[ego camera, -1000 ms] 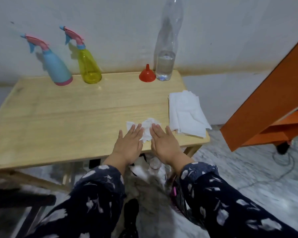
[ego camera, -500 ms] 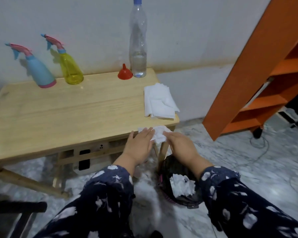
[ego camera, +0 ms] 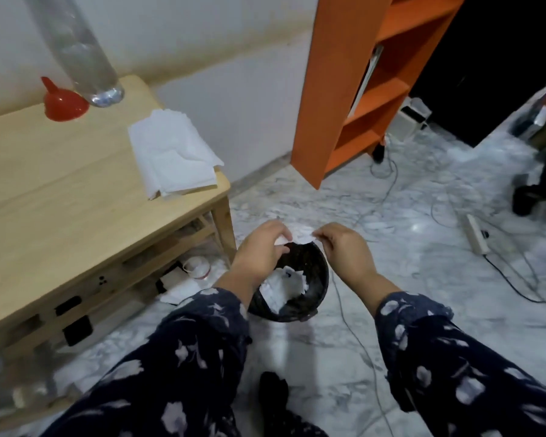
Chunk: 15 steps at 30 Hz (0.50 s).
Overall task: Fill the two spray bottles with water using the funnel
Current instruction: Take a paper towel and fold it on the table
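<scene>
My left hand [ego camera: 260,249] and my right hand [ego camera: 344,252] together pinch a crumpled white tissue [ego camera: 298,234] above a black waste bin [ego camera: 316,263] on the floor. The bin holds other crumpled tissues. On the wooden table [ego camera: 60,190] at the left, a red funnel [ego camera: 64,102] rests wide end down, beside a clear water bottle [ego camera: 82,55] that is partly filled. The two spray bottles are out of view.
A stack of white tissues [ego camera: 171,156] lies near the table's right corner. An orange shelf unit [ego camera: 360,80] stands against the wall. Cables and a power strip [ego camera: 476,238] lie across the marble floor at the right.
Both hands carried the crumpled tissue off the table's front edge and to the right, over the bin. The view swung right and down, so the spray bottles left the frame.
</scene>
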Available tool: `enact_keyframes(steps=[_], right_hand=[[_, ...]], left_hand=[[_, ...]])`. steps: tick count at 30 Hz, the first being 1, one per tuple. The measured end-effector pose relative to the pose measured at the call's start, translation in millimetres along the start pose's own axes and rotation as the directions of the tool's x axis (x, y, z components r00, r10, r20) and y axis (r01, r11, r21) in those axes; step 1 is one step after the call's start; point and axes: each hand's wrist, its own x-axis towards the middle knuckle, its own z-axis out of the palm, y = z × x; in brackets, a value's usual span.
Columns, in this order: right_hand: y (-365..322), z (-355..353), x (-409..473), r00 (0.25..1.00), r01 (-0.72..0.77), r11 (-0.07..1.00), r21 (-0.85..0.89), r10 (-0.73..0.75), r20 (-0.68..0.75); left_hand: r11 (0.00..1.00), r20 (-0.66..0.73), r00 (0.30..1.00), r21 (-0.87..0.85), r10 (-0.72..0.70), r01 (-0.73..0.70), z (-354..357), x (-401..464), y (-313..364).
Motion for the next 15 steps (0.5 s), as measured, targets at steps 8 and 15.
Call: enact_keyframes(steps=[8, 15], right_hand=[[34.9, 64.2, -16.0, 0.937, -0.187, 0.981, -0.061, 0.196, 0.289], [42.3, 60.2, -22.9, 0.892, -0.281, 0.959, -0.02, 0.269, 0.362]], left_hand=[[0.993, 0.384, 0.922, 0.113, -0.056, 0.013, 55.4, 23.8, -42.9], [0.986, 0.48, 0.866, 0.144, -0.139, 0.079, 45.5, 24.0, -57.8]])
